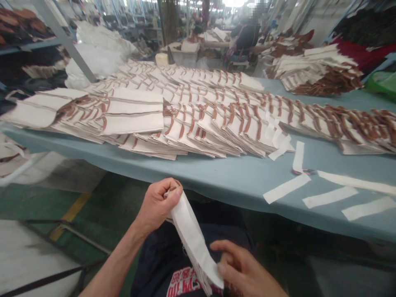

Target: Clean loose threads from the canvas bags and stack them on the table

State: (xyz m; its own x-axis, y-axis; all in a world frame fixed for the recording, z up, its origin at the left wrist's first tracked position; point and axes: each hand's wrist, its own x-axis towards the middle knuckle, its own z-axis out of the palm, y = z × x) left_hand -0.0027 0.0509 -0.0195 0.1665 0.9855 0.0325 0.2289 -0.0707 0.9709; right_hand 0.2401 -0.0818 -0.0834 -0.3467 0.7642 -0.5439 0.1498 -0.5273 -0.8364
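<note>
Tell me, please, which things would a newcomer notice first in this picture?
First, probably the long rows of overlapping cream-and-brown pieces spread across the blue-covered table. Next, below its near edge, the left hand grips a white strip slanting down toward the right hand. More loose strips lie on the table at the picture's right.

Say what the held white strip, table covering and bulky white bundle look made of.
White strip: matte, probably fabric; it bends at its lower end.
Table covering: dull blue-green, cloth or vinyl; its edge sags softly.
White bundle: likely plastic film, crinkled and slightly translucent.
</note>
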